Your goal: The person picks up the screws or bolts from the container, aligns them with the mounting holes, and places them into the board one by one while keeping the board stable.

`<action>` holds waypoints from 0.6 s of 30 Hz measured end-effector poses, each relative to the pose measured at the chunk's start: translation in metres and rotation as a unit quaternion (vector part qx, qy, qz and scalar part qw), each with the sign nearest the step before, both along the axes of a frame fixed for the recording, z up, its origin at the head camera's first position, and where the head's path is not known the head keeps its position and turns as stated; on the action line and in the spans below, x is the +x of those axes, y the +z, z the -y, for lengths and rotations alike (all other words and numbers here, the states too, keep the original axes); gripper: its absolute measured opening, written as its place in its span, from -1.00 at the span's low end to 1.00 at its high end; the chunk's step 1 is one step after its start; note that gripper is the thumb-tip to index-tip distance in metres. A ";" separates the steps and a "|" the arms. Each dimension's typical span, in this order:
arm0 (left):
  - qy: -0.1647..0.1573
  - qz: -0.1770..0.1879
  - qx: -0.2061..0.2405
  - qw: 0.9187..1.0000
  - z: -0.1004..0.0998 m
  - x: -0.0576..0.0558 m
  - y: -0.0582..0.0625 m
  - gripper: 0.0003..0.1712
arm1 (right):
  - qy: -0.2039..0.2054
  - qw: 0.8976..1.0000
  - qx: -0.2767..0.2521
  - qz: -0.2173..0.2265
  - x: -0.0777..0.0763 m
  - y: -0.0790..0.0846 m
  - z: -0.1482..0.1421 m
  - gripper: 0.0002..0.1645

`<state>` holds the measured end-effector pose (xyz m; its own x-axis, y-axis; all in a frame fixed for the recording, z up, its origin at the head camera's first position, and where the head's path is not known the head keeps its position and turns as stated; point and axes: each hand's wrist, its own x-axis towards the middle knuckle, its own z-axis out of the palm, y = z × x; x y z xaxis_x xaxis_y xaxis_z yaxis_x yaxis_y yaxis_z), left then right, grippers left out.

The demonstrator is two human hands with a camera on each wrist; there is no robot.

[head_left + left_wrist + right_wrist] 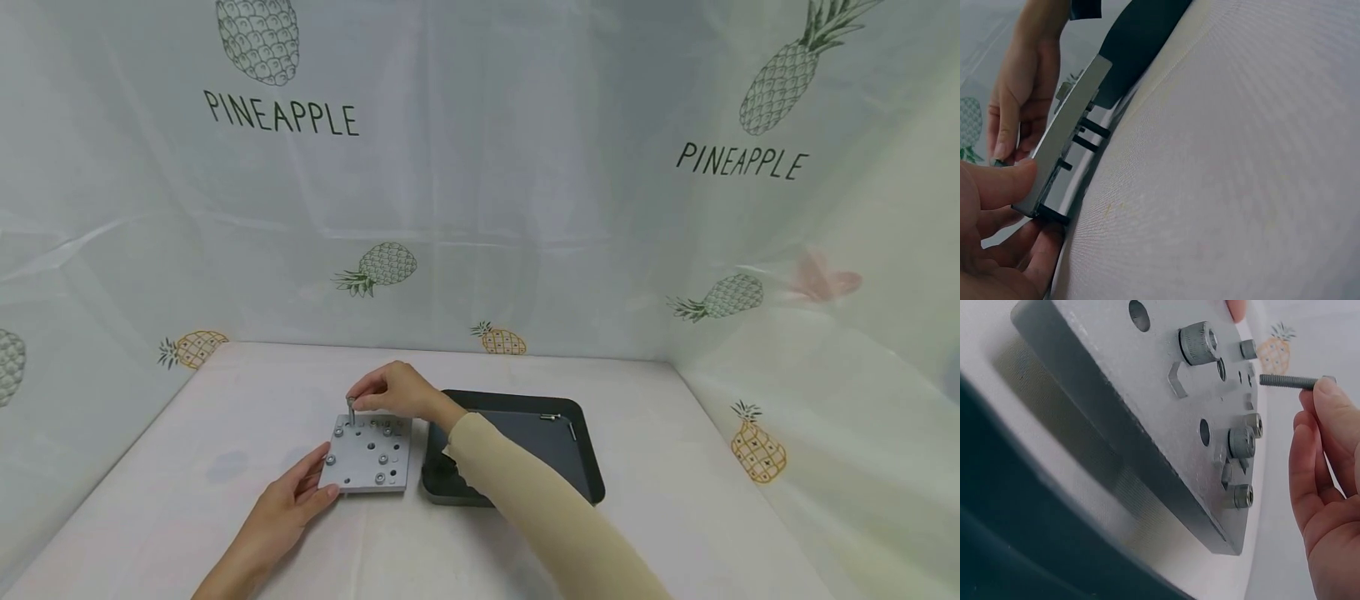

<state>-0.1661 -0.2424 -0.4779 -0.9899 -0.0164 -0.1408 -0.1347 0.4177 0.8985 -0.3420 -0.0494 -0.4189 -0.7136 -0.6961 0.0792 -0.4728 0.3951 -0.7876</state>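
A silver metal plate (356, 457) with round and hex-shaped holes lies at the middle left of the table. Several socket-head bolts (1199, 344) sit in it, and their dark shanks (1087, 143) stick out beneath in the left wrist view. My left hand (279, 510) grips the plate's near left corner between thumb and fingers. Over the far left part of the plate, my right hand (401, 392) pinches another bolt (1288, 381) by its head, threaded end toward the plate. In the right wrist view that bolt's tip appears apart from the plate's face.
Just right of the plate stands a black tray (592, 467), partly covered by the right sleeve (540, 492). A few small metal pieces (550, 417) lie in its far right part. A white pineapple-printed sheet (480, 208) hangs behind the table.
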 end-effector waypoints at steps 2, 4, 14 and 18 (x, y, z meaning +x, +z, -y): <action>0.000 0.000 0.001 1.000 0.000 0.000 0.001 -0.12 | 0.000 1.000 -0.001 -0.003 0.000 -0.001 0.002 -0.80; 0.000 0.000 0.001 1.000 0.000 0.000 0.001 -0.12 | 0.001 1.000 0.000 -0.007 0.001 -0.002 0.005 -0.80; 0.002 0.002 -0.004 1.000 0.000 0.001 0.001 -0.11 | -0.002 1.000 0.007 -0.020 0.005 -0.002 0.010 -0.84; 0.001 0.000 -0.002 1.000 0.000 0.001 0.001 -0.11 | -0.004 1.000 0.015 -0.022 0.006 -0.003 0.010 -0.84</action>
<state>-0.1653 -0.2423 -0.4767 -0.9898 -0.0195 -0.1409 -0.1360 0.4217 0.8965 -0.3364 -0.0595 -0.4223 -0.7155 -0.6927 0.0910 -0.5040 0.4216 -0.7538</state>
